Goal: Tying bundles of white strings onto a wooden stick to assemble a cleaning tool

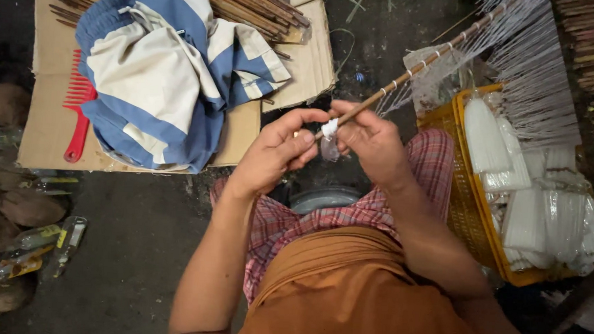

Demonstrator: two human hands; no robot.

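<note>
Both hands point(325, 145) pinch stick point(410, 75) near end; axis runs up-right.

A thin wooden stick point(417, 68), matt brown, is showing white thread wound along it. Glossy clear plastic is wrapping the white bundles point(545, 214) lying in a yellow plastic basket point(468, 203). Soft blue-and-cream striped cloth point(173, 66) is lying on matt brown cardboard point(48, 127) beside a shiny red plastic comb point(78, 118). Rough dark ground point(137, 247) is looking dull.
</note>
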